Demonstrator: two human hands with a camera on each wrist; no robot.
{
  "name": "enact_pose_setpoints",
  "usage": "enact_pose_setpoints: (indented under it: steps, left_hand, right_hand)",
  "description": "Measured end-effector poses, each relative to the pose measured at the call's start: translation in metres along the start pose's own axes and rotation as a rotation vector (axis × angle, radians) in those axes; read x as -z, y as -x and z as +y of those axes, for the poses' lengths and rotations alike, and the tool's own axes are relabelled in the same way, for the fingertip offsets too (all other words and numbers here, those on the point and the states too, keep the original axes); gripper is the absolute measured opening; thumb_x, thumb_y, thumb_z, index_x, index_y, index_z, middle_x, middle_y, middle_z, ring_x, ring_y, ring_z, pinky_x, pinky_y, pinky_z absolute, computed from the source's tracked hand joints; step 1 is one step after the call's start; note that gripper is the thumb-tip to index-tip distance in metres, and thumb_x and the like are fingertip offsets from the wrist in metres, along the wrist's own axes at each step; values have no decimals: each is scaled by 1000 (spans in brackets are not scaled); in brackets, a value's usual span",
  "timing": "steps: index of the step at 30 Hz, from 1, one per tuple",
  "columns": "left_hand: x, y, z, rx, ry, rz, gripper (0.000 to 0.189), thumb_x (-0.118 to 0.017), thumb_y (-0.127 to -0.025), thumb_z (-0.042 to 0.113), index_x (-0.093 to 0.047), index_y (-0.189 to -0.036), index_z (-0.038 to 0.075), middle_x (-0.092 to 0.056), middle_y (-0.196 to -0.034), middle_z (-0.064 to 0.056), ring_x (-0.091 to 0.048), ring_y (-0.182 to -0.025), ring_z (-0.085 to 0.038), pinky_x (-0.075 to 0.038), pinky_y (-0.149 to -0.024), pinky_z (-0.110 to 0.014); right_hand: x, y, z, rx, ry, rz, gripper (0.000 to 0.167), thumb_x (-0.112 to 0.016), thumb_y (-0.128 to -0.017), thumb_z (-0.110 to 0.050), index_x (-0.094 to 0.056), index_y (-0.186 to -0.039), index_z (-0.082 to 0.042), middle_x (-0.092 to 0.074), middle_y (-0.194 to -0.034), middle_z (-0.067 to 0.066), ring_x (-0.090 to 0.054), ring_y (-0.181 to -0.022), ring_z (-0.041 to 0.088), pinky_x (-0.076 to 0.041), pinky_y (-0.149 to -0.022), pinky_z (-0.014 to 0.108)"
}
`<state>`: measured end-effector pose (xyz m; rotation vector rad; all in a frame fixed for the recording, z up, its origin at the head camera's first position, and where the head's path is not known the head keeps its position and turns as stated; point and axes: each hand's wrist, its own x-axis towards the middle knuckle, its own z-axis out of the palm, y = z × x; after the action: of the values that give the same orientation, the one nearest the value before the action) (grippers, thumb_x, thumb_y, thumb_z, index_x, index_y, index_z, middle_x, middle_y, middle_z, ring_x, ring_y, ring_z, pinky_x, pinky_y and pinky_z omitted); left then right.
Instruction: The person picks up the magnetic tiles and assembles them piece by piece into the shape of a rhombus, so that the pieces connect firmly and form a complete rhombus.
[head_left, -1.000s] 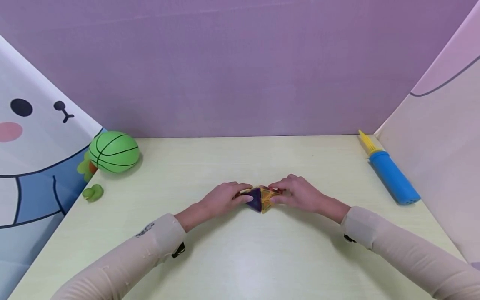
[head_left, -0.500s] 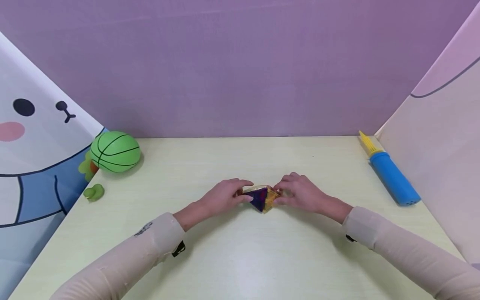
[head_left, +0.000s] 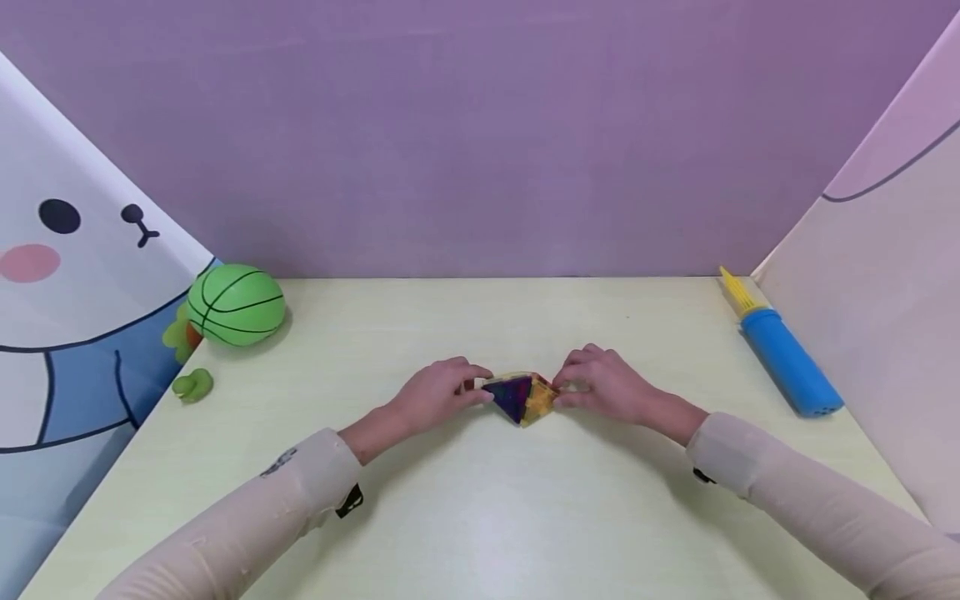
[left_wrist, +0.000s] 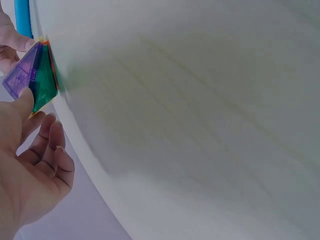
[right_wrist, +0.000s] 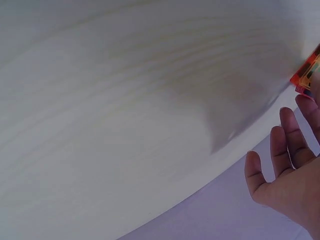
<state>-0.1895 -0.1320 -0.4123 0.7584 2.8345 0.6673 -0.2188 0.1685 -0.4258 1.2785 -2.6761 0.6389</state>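
Observation:
A small peaked shape of translucent magnetic tiles (head_left: 513,397) sits at mid-table in the head view, dark purple on its left and yellow-orange on its right. My left hand (head_left: 431,398) pinches its left end between thumb and forefinger. At the opposite end, my right hand (head_left: 607,387) holds it with thumb and fingertips. The left wrist view shows the thumb on a purple tile (left_wrist: 22,75), beside a green tile (left_wrist: 46,75); the other fingers curl loosely. Only a red-orange corner of the tiles (right_wrist: 303,72) appears in the right wrist view, near the fingertips.
A green ball (head_left: 237,305) and a small green toy (head_left: 192,385) lie at the table's left side. Along the right edge is a blue hand pump (head_left: 792,362) with a yellow end. A purple backdrop (head_left: 480,142) rises behind the pale table (head_left: 495,517).
Both hands have drawn slightly apart toward the ends of the tile shape, and more of its faces shows between them. The head view has shifted a little.

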Motion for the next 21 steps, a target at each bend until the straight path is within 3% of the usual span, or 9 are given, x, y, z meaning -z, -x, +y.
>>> enact_pose_setpoints:
  steps: [8,12,21]
  left_hand:
    - [3,-7,-10,15,-41,41,38,-64,-98,36,-68,-129,15,-66,-96,2,-56,-75,-6,-47,-63,-22]
    - [3,-11,-13,54,-20,40,39,-64,-98,37,-67,-131,17,-66,-95,2,-55,-74,-7,-46,-64,-24]
    - [2,-11,-16,78,11,54,40,-65,-97,36,-66,-133,18,-66,-95,3,-55,-73,-8,-46,-64,-24]
  right_hand:
    - [-4,-13,2,-43,18,-4,15,-83,-82,-27,-79,-94,-20,-72,-98,1,-58,-91,21,-43,-73,37]
    - [-5,-16,3,-82,18,-4,15,-83,-82,-26,-80,-95,-19,-72,-102,2,-59,-96,24,-44,-74,39]
    - [-6,-18,3,-110,21,-4,15,-82,-83,-27,-80,-97,-19,-71,-105,2,-58,-98,24,-41,-73,38]
